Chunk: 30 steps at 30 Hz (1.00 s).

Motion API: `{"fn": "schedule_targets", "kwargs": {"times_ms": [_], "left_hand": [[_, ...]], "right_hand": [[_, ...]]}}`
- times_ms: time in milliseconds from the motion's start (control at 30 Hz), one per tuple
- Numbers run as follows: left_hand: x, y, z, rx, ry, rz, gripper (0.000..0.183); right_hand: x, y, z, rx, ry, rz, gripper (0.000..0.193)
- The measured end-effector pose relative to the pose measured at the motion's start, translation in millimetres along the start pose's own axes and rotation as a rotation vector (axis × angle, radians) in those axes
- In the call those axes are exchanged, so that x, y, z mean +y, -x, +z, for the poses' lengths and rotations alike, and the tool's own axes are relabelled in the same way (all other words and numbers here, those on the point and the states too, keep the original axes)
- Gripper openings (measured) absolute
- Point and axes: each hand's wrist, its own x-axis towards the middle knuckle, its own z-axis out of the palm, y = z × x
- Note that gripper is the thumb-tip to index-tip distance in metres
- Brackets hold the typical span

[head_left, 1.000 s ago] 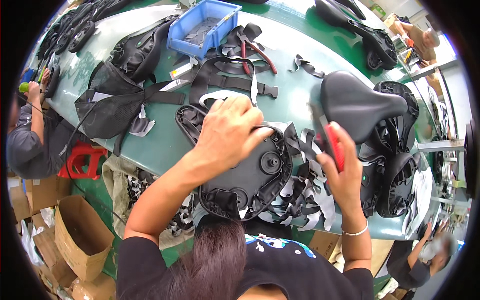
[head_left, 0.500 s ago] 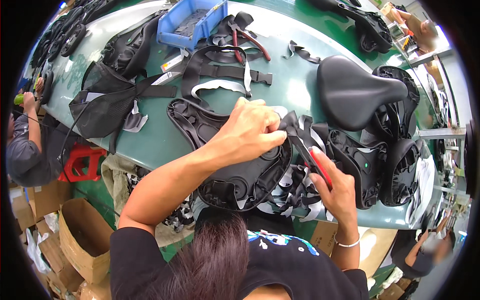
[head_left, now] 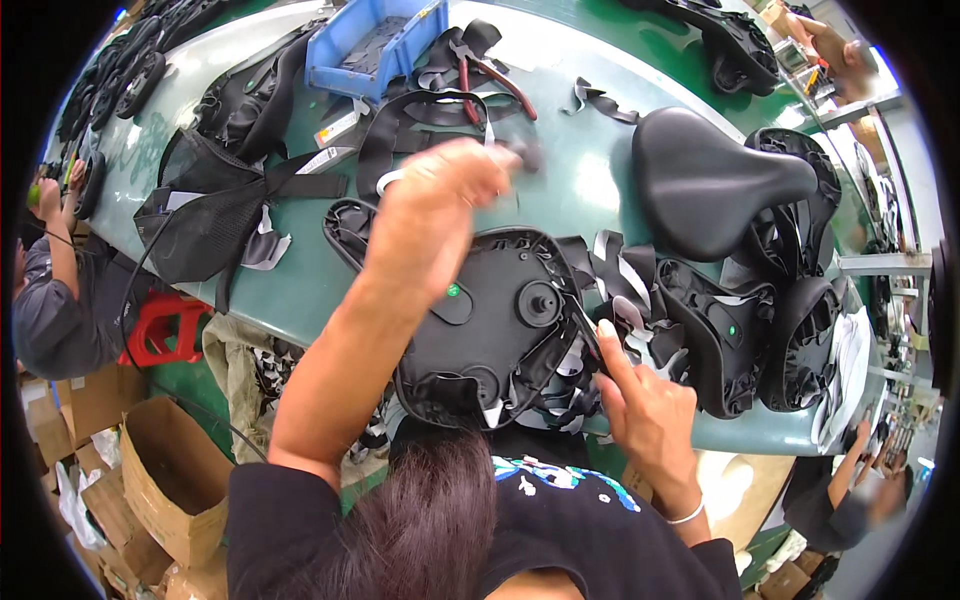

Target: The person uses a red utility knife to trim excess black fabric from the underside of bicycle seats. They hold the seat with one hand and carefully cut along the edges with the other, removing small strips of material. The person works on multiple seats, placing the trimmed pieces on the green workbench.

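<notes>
An upturned black bicycle saddle (head_left: 490, 275) lies at the table's front edge, its hollow underside facing up and its cover folded inward round the rim. My left hand (head_left: 440, 195) is raised over its far left part, smeared by motion. A blurred dark scrap (head_left: 525, 152) shows by those fingertips; whether they grip it cannot be made out. At the saddle's right rim my right hand (head_left: 645, 405) is closed round a slim dark cutting tool (head_left: 588, 325), tip pointing away from me. Its exact kind is hidden by the fingers. Black and grey fabric offcuts (head_left: 625, 275) lie beside it.
Red-handled pliers (head_left: 500, 75) lie behind, near a blue bin (head_left: 385, 60) of small dark pieces. A finished-side-up saddle (head_left: 700, 185) and several upturned ones stand to the right. A black mesh bag (head_left: 205, 215) lies left. Co-workers sit at the far left and lower right.
My left hand has lifted off the saddle's right rim and swung left and away, uncovering the underside. My right hand has come slightly nearer with the tool, whose red handle no longer shows.
</notes>
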Motion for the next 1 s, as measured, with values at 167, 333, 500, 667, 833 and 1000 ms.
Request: {"fn": "schedule_targets", "kwargs": {"times_ms": [167, 333, 500, 667, 833, 1000], "left_hand": [[0.6, 10.8, 22.7, -0.019, -0.568, 0.03, 0.039], [2.4, 39.5, -25.9, -0.089, -1.595, -0.195, 0.042], [-3.5, 50.4, -27.8, -0.05, -1.662, 0.107, 0.041], [0.3, 50.0, -31.4, -0.097, -1.638, 0.087, 0.04], [-6.7, 58.0, -23.1, 0.07, -1.69, 0.159, 0.037], [-4.7, 61.8, -18.2, 0.027, -1.607, 0.084, 0.037]], "right_hand": [[3.2, -29.9, -2.4, 0.153, 0.022, -0.033, 0.053], [36.6, -51.4, -26.2, 0.151, 0.028, -0.286, 0.05], [43.2, -94.6, -33.5, 0.028, 0.165, -0.485, 0.045], [41.6, -88.9, -41.3, -0.057, 0.283, -0.463, 0.048], [12.6, -24.2, -6.5, -0.157, 0.083, -0.123, 0.056], [-17.0, 8.8, -9.8, -0.15, -0.387, 0.223, 0.056]]}}
